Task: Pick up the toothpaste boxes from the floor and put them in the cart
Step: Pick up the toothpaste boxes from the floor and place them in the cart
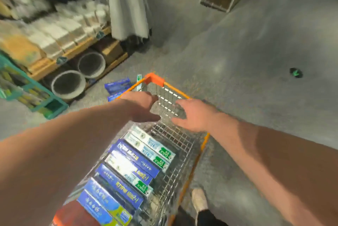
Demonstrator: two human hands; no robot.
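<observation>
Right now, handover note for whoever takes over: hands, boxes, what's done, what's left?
Left hand: open, empty, over the far end of the cart.
Right hand: open, empty, beside it.
Done: a row of toothpaste boxes lies in the cart.
To do: blue boxes on the floor past the cart's far left corner, maybe a green-white box too. Frame blurred; count unsure.

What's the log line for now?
left hand: open, empty | right hand: open, empty | orange-rimmed wire cart: partly filled | blue cardboard toothpaste boxes: on floor
</observation>
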